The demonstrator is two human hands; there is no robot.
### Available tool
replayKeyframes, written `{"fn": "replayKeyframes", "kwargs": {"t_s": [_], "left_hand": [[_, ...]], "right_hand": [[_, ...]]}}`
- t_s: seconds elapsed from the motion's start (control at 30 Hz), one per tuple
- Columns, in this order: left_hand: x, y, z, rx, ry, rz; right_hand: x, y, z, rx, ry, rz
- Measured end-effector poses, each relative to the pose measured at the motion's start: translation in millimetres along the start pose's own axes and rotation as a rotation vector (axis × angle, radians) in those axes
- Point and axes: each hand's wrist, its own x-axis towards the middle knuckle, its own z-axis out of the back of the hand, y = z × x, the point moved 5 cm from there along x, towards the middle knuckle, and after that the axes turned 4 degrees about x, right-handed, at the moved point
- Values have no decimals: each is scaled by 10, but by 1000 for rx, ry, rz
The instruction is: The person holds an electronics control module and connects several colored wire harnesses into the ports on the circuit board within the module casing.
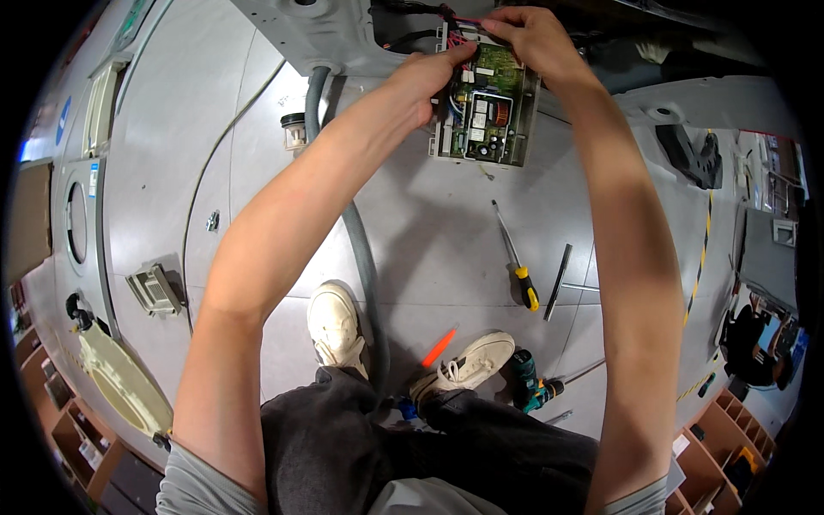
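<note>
A green circuit board [498, 64] in a pale plastic housing stands at the far middle, against the opening of a grey metal appliance cabinet [296, 39]. My left hand [425, 81] grips the housing's left edge, its thumb lying over the top left of the board. Red wires [457, 39] and a dark wire bundle [448, 15] run into the board's upper end. Beside them, at the upper right corner, my right hand [539, 41] is closed, thumb and forefinger pinching a thin red wire. Its other fingers are partly hidden behind the hand.
A grey hose [360, 257] crosses the floor from the cabinet toward my feet. A yellow-black screwdriver [519, 270], dark bar [558, 281], orange pen-like tool [440, 347] and green power drill [534, 384] lie near my shoes. At left are a round filter-like part [293, 130] and a cable [206, 163].
</note>
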Motion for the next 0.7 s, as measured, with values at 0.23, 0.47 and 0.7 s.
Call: {"fn": "replayKeyframes", "kwargs": {"t_s": [0.23,0.47,0.7], "left_hand": [[96,13,27,-2,-36,-18],[-10,-12,-27,56,-56,47],[-33,-50,-14,89,-74,43]], "right_hand": [[-143,165,-47,-453,-77,562],[-99,-22,-59,-366,-152,361],[-124,52,-158,-550,-177,552]]}}
